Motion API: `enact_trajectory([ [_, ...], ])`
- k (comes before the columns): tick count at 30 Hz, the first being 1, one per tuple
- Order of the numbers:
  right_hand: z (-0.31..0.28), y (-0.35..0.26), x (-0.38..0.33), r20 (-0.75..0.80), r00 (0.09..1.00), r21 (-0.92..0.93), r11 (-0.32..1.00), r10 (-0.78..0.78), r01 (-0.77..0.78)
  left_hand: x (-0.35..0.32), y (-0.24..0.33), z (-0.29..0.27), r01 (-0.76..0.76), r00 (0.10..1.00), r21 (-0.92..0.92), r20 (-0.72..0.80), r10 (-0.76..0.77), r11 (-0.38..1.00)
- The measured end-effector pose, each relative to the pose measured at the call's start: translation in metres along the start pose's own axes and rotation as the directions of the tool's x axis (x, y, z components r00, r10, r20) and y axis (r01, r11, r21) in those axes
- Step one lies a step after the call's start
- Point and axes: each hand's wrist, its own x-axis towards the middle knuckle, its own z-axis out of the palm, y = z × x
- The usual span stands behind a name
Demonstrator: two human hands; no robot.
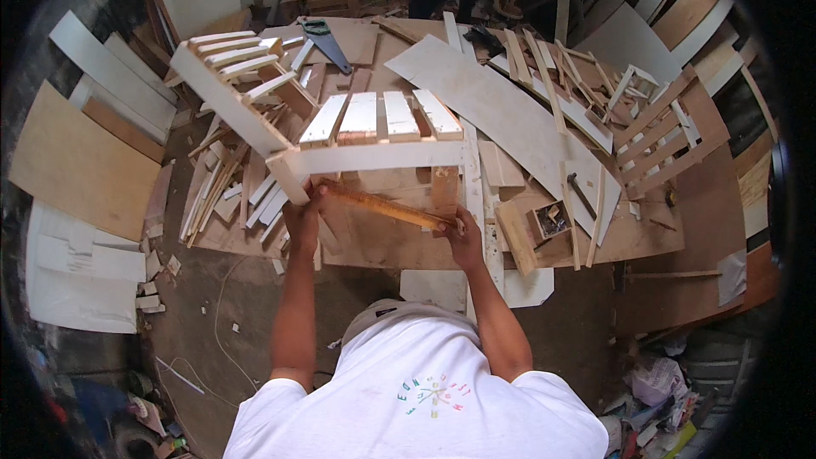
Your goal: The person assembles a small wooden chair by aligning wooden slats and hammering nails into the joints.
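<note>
In the head view, both hands held a wooden strip (384, 206) at frame centre, lying slantwise against the front rail of a white slatted frame (374, 153) on the workbench (646, 238). The left hand (303, 219) had its fingers clamped on the strip's upper left end; the right hand (463, 234) pressed the lower right end, fingers apparently curled over it, though the view blurred there. Offcuts crowded the bench up to its edges, leaving bare board only just beyond the strip. A handsaw (325, 41) lay at upper centre-left, a hammer (582, 195) at centre right beside a small open box (551, 221). Pale sheets (81, 263) leaned at far left above open floor.
</note>
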Motion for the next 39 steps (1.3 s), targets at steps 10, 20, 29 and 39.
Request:
enact_trajectory([
  [10,-0.008,-0.079,-0.022,0.032,0.965,0.441,0.863,0.261,-0.248,0.004,0.056,0.005,0.179,0.981,0.021,-0.08,-0.176,0.984],
  [20,-0.01,-0.109,-0.022,0.023,0.951,0.622,0.741,0.308,-0.255,0.033,0.086,0.007,0.368,0.923,0.051,0.101,-0.371,0.929],
  [29,-0.011,-0.1,-0.006,-0.065,0.916,0.552,0.779,0.397,-0.298,0.055,0.076,0.008,0.323,0.92,0.139,0.186,-0.345,0.936],
  [39,-0.01,-0.09,-0.003,-0.285,0.942,0.271,0.957,0.179,-0.1,0.084,0.06,0.037,0.262,0.946,0.437,0.059,-0.318,0.86],
])
